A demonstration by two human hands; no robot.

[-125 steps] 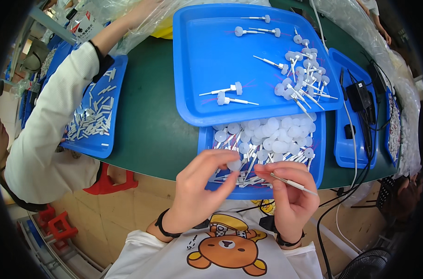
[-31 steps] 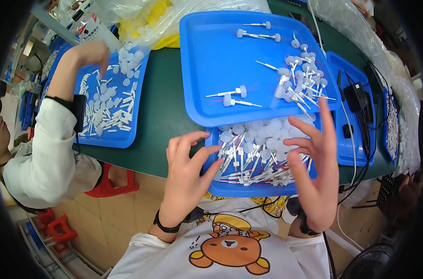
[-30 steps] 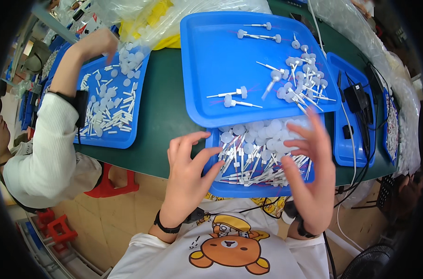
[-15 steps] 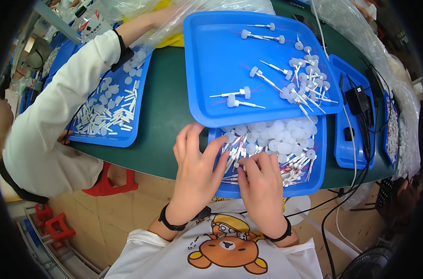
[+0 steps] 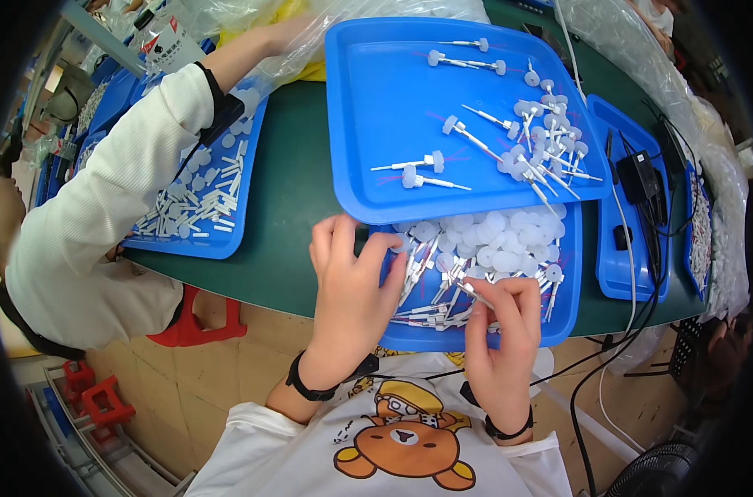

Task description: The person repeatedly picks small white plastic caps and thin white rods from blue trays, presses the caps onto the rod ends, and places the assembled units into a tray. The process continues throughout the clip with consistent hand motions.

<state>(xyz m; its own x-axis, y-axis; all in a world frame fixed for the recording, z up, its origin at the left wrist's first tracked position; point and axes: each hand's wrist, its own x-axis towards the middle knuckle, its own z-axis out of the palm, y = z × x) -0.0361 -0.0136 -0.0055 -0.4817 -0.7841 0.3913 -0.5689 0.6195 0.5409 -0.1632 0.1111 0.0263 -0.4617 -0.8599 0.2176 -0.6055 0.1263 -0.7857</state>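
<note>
Over the left edge of the lower blue tray (image 5: 571, 311), my left hand (image 5: 349, 286) is curled, with a translucent white disc (image 5: 399, 243) at its thumb and index finger. My right hand (image 5: 509, 331) pinches a thin white stick (image 5: 477, 294) between thumb and fingers, just above the tray. Beneath the hands lie many white sticks with fine red wires (image 5: 430, 316) and a heap of loose translucent discs (image 5: 509, 240). The upper blue tray (image 5: 393, 108) overlaps the lower one's far side and carries sticks fitted with discs (image 5: 550, 141).
On the left, a co-worker's sleeved arm (image 5: 103, 166) reaches across another blue tray (image 5: 227, 236) of white sticks and discs. A narrow blue tray (image 5: 612, 269) at right holds a black adapter (image 5: 638, 177) and cables. Plastic sheeting (image 5: 641, 66) lies along the far right.
My right hand has drawn back to the right and now pinches a white stick lifted from the pile. My left hand has barely moved.
</note>
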